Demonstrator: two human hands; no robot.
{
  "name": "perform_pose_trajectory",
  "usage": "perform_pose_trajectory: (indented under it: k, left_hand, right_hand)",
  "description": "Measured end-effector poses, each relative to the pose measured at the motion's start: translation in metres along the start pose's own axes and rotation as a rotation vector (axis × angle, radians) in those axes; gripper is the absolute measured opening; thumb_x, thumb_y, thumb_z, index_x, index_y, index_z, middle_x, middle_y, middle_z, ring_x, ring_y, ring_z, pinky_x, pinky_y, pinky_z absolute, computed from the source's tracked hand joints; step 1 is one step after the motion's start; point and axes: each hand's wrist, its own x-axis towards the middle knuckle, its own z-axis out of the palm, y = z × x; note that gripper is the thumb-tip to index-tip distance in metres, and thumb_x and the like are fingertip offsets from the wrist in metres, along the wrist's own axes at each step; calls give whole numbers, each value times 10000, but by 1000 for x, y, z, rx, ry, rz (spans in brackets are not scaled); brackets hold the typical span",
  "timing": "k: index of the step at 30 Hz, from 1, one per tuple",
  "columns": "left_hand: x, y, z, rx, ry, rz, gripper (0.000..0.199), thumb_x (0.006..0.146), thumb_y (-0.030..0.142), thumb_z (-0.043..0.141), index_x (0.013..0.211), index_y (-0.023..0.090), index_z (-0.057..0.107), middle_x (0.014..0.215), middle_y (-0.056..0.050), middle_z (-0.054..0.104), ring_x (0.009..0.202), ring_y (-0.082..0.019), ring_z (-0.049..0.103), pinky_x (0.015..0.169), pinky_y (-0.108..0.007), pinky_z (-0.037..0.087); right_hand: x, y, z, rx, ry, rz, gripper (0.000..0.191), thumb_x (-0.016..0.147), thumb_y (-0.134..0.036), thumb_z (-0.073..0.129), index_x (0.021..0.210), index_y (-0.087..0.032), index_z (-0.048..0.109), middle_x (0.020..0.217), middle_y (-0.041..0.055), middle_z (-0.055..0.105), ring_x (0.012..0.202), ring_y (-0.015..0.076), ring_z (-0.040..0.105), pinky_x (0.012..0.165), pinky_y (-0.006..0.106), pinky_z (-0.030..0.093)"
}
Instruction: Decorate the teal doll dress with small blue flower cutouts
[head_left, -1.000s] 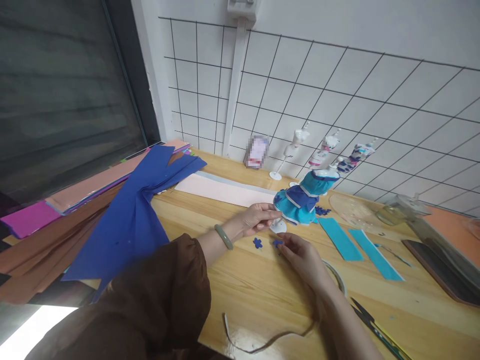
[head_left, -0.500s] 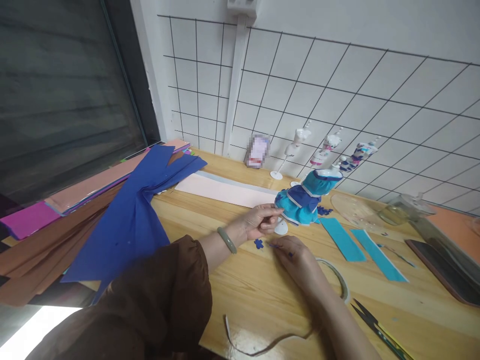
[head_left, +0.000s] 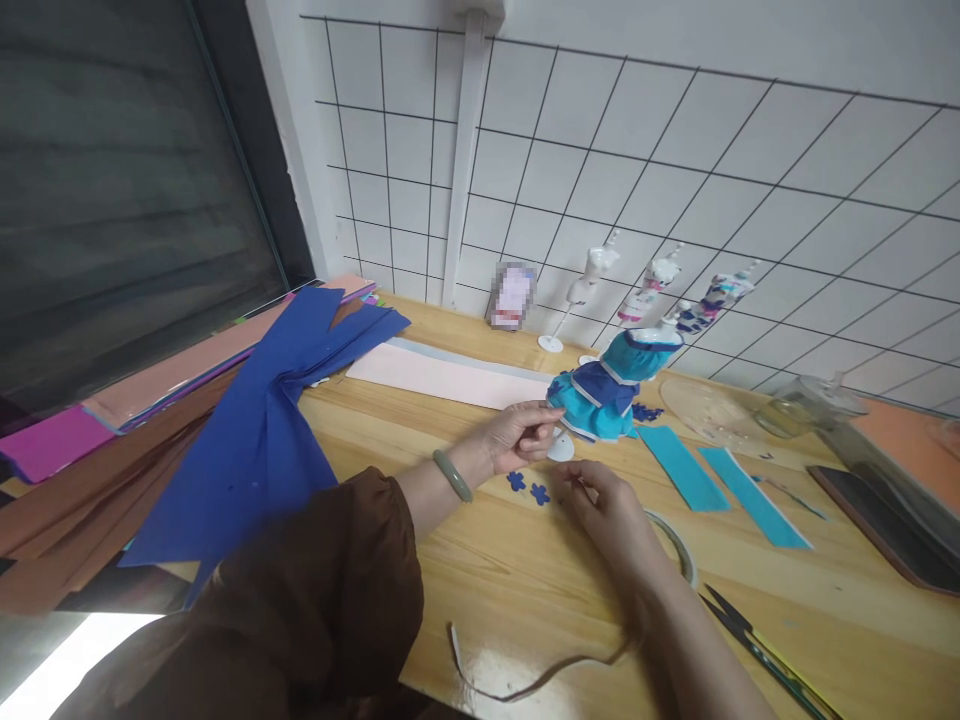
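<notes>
A small dress form [head_left: 670,328] wears a tiered doll dress [head_left: 596,412] in teal and dark blue. My left hand [head_left: 525,438] is closed, with thumb and forefinger pinching the dress's lower left edge. The white round base [head_left: 560,446] shows just below that hand. On the table lie two dark blue flower cutouts, one flower [head_left: 516,481] under my left hand and another flower [head_left: 540,494] by my right fingertips. My right hand [head_left: 604,505] hovers low there, its fingers curled together; anything inside them is hidden.
Behind stand several small dress forms [head_left: 592,270]. To the right lie teal strips [head_left: 682,468], scissors [head_left: 757,640] and a dark tablet-like slab [head_left: 885,525]. A tape roll [head_left: 679,548] sits by my right wrist. Blue sheets [head_left: 262,450] and a pale pink strip [head_left: 450,373] lie left.
A second blue flower, earlier mostly covered by my right fingers, now lies uncovered beside the first. My right fingers have drawn slightly right. My left hand keeps its pinch; the view has shifted slightly.
</notes>
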Motion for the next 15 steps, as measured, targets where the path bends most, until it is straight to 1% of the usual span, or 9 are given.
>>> perform_pose_trajectory:
  k: [5, 9, 12, 15]
  left_hand:
    - [0, 0, -1, -15, -8, 15, 238, 727, 201, 632, 622, 138, 427, 457, 78, 427, 307, 11, 257, 323, -135, 152]
    - [0, 0, -1, -5, -3, 6, 251, 730, 206, 632, 615, 138, 420, 453, 82, 415, 307, 14, 250, 320, -128, 163]
    - [0, -1, -2, 21, 1, -13, 255, 721, 218, 646, 621, 135, 427, 460, 86, 408, 308, 20, 241, 321, -124, 160]
    - [0, -3, -4, 82, -2, -53, 239, 704, 233, 668, 656, 133, 456, 471, 89, 412, 302, 25, 215, 315, -129, 127]
  right_hand:
    - [0, 0, 0, 49, 28, -24, 226, 803, -224, 452, 923, -189, 641, 941, 79, 670, 863, 212, 606, 778, 341, 463]
    - [0, -1, -1, 48, 30, -31, 196, 803, -225, 461, 897, -200, 632, 933, 73, 667, 875, 218, 598, 785, 350, 460]
    - [0, -4, -2, 39, 17, -40, 188, 800, -230, 468, 892, -204, 630, 947, 69, 665, 893, 218, 593, 787, 345, 455]
    - [0, -7, -4, 14, -16, -36, 192, 794, -235, 472, 887, -202, 636, 928, 66, 669, 874, 214, 598, 767, 331, 454]
